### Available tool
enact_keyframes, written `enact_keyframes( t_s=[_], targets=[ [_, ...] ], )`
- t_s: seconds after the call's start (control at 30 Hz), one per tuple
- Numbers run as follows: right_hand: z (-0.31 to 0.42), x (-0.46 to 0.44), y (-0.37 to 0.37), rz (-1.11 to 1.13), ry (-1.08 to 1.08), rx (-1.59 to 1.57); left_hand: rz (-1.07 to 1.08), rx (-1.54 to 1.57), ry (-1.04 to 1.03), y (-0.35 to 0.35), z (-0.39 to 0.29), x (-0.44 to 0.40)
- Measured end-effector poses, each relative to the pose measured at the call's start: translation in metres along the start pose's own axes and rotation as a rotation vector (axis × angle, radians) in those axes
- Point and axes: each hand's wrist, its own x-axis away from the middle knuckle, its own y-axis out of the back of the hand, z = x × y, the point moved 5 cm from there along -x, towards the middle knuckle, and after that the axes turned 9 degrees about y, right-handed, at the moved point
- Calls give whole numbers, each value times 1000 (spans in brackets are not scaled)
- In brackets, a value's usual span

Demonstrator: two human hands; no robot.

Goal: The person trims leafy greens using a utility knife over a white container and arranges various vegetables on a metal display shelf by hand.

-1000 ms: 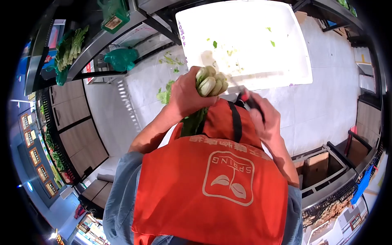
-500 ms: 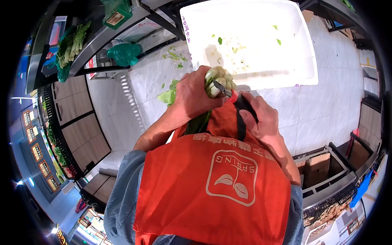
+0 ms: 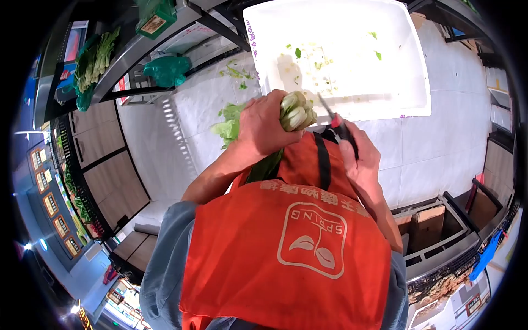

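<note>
My left hand (image 3: pixel 263 124) is closed around a bunch of leafy greens (image 3: pixel 297 112), its pale cut stem ends pointing up toward the box. Light green leaves (image 3: pixel 226 128) show left of that hand; I cannot tell whether they belong to the bunch. In my right hand (image 3: pixel 362 156) is a small knife (image 3: pixel 342 130) with a black and red handle. Its thin blade points up and left, a little apart from the stems. Beyond both hands stands a white box (image 3: pixel 416 108) with bits of stem and leaf inside.
Leaf scraps (image 3: pixel 236 72) lie on the grey tiled floor (image 3: pixel 410 140) left of the box. A green plastic bag (image 3: pixel 166 71) and bundled greens (image 3: pixel 99 63) are on the racks at left. A metal-framed cart (image 3: pixel 440 242) holding cardboard stands at right.
The knife was against the stem ends and has moved right, away from them, with my right hand. My left hand keeps its hold on the greens, which have tilted slightly.
</note>
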Motion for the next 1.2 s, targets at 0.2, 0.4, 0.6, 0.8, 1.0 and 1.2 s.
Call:
enact_keyframes(
  t_s=[0.2, 0.4, 0.6, 0.8, 1.0, 1.2],
  targets=[
    [27, -18, -16, 118, 132, 125, -63, -111, -41, -3, -3, -5],
    [22, -20, -19, 98, 122, 158, -83, -111, -60, -9, -1, -7],
    [-37, -3, -27, 82, -206, 164, 5, 15, -27, -9, -7, -4],
    [-38, 0, -8, -81, 25, 3, 2, 14, -131, -6, -10, -24],
    [5, -30, 9, 174, 158, 1, 349, 203, 49, -7, -6, -22],
    [3, -34, 13, 229, 164, 57, 498, 449, 39, -6, -10, -18]
  ],
)
